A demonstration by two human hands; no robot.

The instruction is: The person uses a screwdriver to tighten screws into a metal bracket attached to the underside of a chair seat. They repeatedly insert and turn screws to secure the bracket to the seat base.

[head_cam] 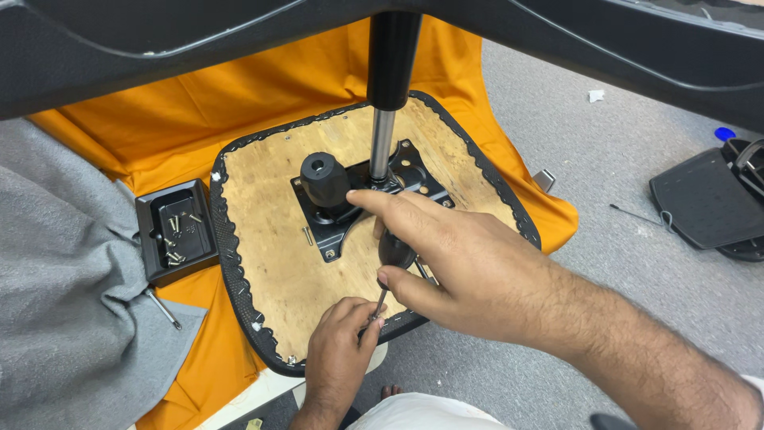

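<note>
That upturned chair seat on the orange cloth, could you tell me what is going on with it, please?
A person is working on the chair seat, which lies underside up. The right hand grips a screwdriver by its dark handle, forefinger stretched toward the black mounting plate and gas cylinder. The left hand steadies the shaft near the seat's edge. A black tray of screws sits alongside.

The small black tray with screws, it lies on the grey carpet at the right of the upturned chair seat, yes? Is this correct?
Not quite. The small black tray with screws lies on the orange cloth, and at the left of the upturned chair seat, not on grey carpet at the right. The head view shows this.
</note>
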